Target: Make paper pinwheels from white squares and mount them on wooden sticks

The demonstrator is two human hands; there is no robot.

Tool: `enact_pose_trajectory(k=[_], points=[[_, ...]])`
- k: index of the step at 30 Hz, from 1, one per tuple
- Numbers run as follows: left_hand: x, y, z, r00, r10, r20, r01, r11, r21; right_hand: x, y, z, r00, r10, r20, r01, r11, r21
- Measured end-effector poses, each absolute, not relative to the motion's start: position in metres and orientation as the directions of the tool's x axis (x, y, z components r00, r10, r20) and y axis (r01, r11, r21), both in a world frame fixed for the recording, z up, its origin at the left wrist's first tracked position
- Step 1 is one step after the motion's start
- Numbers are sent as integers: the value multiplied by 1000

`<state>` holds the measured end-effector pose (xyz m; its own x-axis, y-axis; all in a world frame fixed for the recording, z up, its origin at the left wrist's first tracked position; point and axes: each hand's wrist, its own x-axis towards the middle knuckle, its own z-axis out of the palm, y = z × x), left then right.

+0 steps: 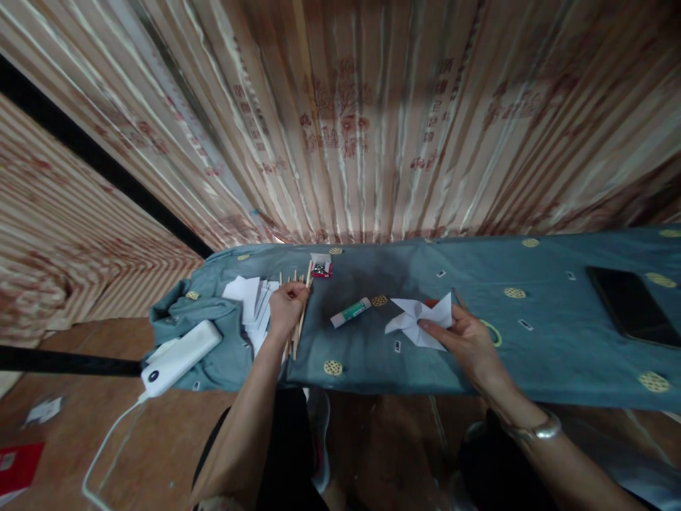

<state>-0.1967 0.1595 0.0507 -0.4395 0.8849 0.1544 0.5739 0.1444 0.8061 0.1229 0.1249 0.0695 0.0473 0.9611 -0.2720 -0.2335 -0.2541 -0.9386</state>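
Note:
My right hand (pixel 465 341) pinches a white folded paper pinwheel (pixel 412 323) above the cloth, its blades spread to the left and upward. Over a bundle of thin wooden sticks (pixel 296 342) is my left hand (pixel 288 306), fingers closed around one wooden stick (pixel 309 274) that points up. Under and beside that hand lie several white paper pieces (pixel 250 301). A small red-and-white box of metal pins (pixel 321 266) sits just beyond the left hand. Between the two hands lies a glue stick (pixel 350 312) with a green label.
Blue-green cloth (pixel 372 369) with yellow patterns covers the narrow table. A white power bank (pixel 181 358) with a cable is at the left end. Part of a yellow-green scissors handle (pixel 492 333) shows behind the right hand. A black phone (pixel 635 305) lies far right. Patterned curtains (pixel 340 142) hang behind.

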Motion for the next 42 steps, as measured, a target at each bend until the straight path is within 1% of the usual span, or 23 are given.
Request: enact_pose_trajectory(k=[3,4,5,6,7,9,12,14,16,21,24,27,30,39,42], points=[[-172,147,72,-404,902,155,444,45,895,122,115,83,37,975,-217,-194,-206,-959],[-161,141,80,-387,914,123,283,-9,959,121,110,89,35,983,-180,-162,-172,-972],[-149,135,87,-351,935,59,114,-20,993,121,103,95,41,991,-126,-118,-120,-986],[-135,128,92,-301,953,-17,-46,4,999,122,96,102,53,997,-61,-56,-58,-997],[-122,122,97,-232,968,-95,-178,54,983,122,88,108,54,999,7,25,6,-1000],[-97,112,101,-83,980,-181,-352,141,925,125,74,120,53,987,151,182,140,-973],[-65,101,101,119,954,-276,-489,298,820,128,60,135,7,943,333,305,315,-899],[-50,98,99,204,921,-331,-508,388,769,132,58,140,-11,907,420,343,398,-851],[-40,96,98,248,892,-378,-496,452,741,136,59,142,-26,886,462,373,438,-818],[-30,94,103,286,856,-431,-431,516,740,146,63,141,-19,892,452,413,419,-809],[-26,93,104,316,851,-420,-422,523,741,148,62,143,-11,878,479,470,427,-772],[-23,91,102,336,852,-401,-410,516,752,148,61,149,-36,835,549,554,474,-685],[-23,90,101,354,855,-378,-387,502,774,148,61,153,-64,799,598,588,515,-624],[-27,89,108,356,872,-335,-356,458,814,148,62,151,-70,790,610,613,516,-598],[-26,89,110,365,870,-330,-366,460,809,147,63,152,-63,796,602,618,505,-602]])
